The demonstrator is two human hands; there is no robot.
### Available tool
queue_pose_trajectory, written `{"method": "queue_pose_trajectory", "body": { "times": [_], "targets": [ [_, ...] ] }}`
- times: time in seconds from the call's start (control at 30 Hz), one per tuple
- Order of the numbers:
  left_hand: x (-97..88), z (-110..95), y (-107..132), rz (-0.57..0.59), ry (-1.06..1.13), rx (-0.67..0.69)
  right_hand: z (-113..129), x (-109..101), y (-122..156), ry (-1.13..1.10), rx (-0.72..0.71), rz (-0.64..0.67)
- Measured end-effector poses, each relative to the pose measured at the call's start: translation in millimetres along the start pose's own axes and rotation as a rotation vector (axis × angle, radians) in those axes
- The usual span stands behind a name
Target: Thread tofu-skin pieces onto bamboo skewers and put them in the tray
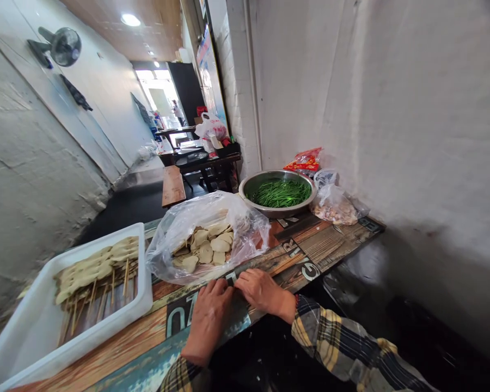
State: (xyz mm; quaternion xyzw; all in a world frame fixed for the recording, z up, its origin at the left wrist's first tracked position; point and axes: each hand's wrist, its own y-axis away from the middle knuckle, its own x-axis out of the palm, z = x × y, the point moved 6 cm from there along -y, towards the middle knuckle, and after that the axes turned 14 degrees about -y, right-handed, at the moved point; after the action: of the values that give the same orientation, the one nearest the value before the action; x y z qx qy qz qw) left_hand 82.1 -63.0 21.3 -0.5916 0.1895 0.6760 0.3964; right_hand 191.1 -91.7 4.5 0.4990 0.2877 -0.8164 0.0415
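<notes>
My left hand [211, 313] and my right hand [264, 294] are close together over the near side of the wooden table, fingers curled and pointing toward each other. What lies between their fingertips, if anything, is too small or hidden to make out. Just beyond them sits an open clear plastic bag [251, 231] with a pile of thin, pale beige slices [206, 252] in it. To the left, a white tray [145, 294] holds rows of similar slices threaded on wooden skewers [93, 296], with the sticks pointing toward me.
A metal basin [245, 190] of long green vegetables [281, 192] stands behind the bag. Right of it are a tied plastic bag [337, 207] with pinkish contents and a red packet [305, 160]. The wall [384, 109] rises close on the right. A bench [173, 185] stands beyond the table [324, 245].
</notes>
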Motion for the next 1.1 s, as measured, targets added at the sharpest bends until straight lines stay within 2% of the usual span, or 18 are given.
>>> {"method": "queue_pose_trajectory", "body": {
  "times": [0.17,0.5,0.77,0.93,1.1],
  "targets": [
    [-1.8,2,6,-0.009,-0.041,0.006,-1,3,2,-0.054,0.008,0.005],
    [-5.6,23,26,0.013,-0.04,0.002,-3,5,3,-0.149,-0.007,-0.028],
    [5.5,30,34,0.095,0.067,-0.081,-2,5,3,-0.125,-0.014,-0.014],
    [4.5,30,37,0.05,0.153,-0.118,-1,3,5,-0.141,-0.017,0.005],
    [12.4,46,42,0.022,0.258,-0.162,3,1,4,-0.128,-0.044,0.06]
  ]
}}
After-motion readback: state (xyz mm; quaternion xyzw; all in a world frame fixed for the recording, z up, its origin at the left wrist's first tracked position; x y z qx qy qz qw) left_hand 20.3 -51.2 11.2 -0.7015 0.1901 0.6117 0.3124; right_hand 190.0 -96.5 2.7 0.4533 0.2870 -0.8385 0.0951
